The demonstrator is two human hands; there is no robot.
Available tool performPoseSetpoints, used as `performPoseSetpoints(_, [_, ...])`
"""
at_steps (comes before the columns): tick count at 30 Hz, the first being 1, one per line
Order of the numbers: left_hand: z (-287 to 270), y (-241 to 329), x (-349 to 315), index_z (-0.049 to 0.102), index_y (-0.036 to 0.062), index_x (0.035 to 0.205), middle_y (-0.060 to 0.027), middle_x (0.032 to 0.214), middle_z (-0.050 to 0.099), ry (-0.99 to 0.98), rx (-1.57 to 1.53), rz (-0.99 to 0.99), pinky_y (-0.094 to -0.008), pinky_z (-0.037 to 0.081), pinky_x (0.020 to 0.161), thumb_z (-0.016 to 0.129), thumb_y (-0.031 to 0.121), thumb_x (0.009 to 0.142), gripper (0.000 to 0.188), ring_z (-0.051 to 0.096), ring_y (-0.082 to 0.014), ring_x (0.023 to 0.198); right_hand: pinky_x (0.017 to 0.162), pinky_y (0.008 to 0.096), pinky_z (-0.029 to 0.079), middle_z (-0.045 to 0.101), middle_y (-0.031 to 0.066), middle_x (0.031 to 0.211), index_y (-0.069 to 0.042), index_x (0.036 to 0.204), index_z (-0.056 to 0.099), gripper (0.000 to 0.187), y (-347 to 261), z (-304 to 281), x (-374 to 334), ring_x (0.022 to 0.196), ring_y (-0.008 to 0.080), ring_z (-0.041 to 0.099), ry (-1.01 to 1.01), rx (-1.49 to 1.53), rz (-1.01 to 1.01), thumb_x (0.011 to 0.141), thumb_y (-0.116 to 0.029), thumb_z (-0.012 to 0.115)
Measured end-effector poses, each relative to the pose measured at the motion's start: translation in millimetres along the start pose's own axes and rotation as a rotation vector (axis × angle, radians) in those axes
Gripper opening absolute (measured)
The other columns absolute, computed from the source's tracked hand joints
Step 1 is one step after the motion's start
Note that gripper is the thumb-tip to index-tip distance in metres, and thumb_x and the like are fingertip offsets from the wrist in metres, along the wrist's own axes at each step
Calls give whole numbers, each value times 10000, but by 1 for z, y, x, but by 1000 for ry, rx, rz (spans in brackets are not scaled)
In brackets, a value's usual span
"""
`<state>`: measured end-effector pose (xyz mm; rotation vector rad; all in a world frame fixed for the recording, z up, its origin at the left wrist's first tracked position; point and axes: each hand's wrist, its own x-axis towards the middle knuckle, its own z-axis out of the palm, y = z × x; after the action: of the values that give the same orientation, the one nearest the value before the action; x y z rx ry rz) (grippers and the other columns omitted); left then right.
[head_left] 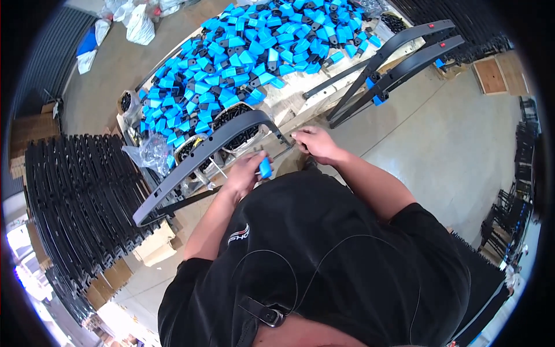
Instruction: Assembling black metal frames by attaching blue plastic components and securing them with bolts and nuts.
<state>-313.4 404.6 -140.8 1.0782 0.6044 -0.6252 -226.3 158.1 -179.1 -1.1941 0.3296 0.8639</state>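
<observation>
A long curved dark-grey frame bar (pixel 199 153) stretches in front of me, from the lower left up to a bend near the middle. My left hand (pixel 245 172) is closed, with a blue plastic piece (pixel 265 168) showing at its fingers. Beside the bar's right end, my right hand (pixel 315 143) has thumb and fingers pinched together. What they grip, if anything, is too small to make out. A thin dark rod lies between the two hands near that end. Past the bar, a big heap of blue-and-black plastic parts (pixel 243 49) covers a pale worktable (pixel 295 106).
Two more curved black frames (pixel 399 63) lean at the table's right end. Stacked black bars (pixel 81 196) stand at the left. An open bag of small black parts (pixel 237 130) sits at the table's near edge. A wooden box (pixel 489 76) is far right; white sacks (pixel 140 26) lie far left.
</observation>
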Motion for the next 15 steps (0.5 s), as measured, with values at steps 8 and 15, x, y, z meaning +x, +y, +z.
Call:
performPoseSetpoints(8, [24,-4,39,620,39,1200,-60,1106,653,-141,76,-42,-353,523,861,731,185,936,322,627,-175,1004,533,270,404,563,28,803,24,1057,611,151,-10,6,25,635,113,517,-77,-94,-38,999,-112,583])
performPoseSetpoints(15, [30,-7,50,541,-11,1337,-94,1189,655,-143,268,-84,-362,536,905,770,160,904,519,652,-201,1063,544,281,426,573,31,795,31,1033,606,189,-21,-7,22,634,115,535,-174,-80,73,1018,-155,583])
